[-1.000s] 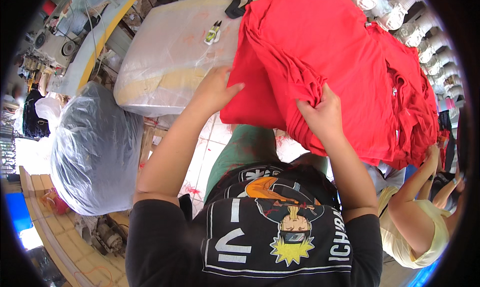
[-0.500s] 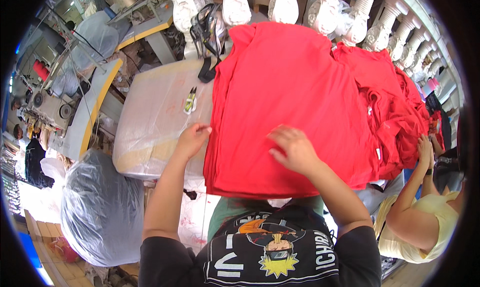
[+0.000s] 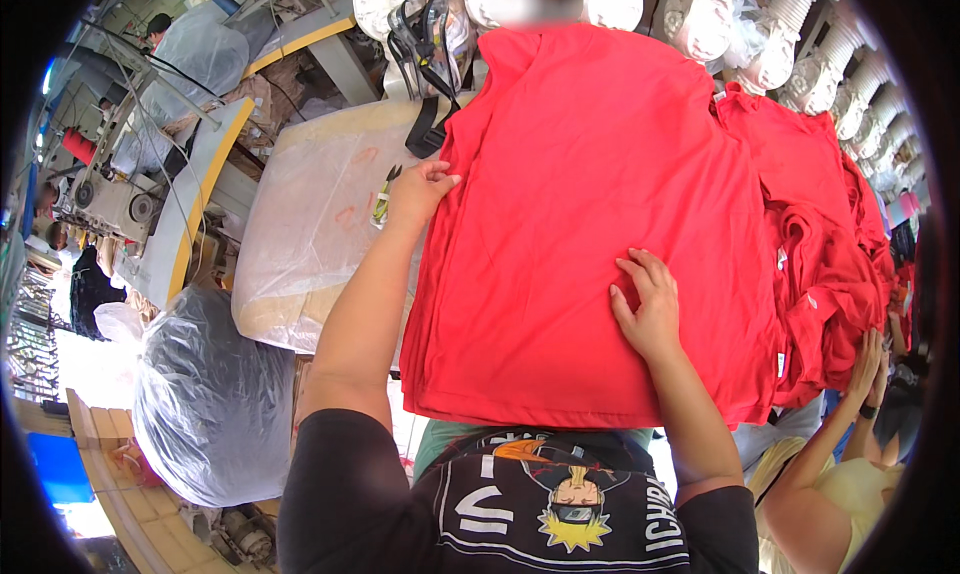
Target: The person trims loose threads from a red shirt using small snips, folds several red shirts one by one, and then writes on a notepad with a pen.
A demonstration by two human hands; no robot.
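In front of me lies a thick stack of red shirts (image 3: 570,174), spread flat with its layered edges showing along the left side. My left hand (image 3: 420,189) is at the upper left edge of the stack, thumb and fingers closed on the red cloth there. Flat on the top shirt, right of the middle, rests my right hand (image 3: 652,309), its fingers apart and nothing in it. Small yellow-green thread snips (image 3: 384,202) lie just left of my left hand, partly covered by it.
The snips lie on a plastic-wrapped bundle (image 3: 300,214). Crumpled red garments (image 3: 815,264) are heaped at right, near a co-worker's hands (image 3: 870,369). A clear bag with black straps (image 3: 425,44) stands before white balusters (image 3: 700,19). A stuffed plastic sack (image 3: 210,404) sits lower left, below a sewing table (image 3: 205,199).
My left hand has moved up along the stack's left edge. My right hand has slid right and settled on the cloth. The whole view has shifted slightly.
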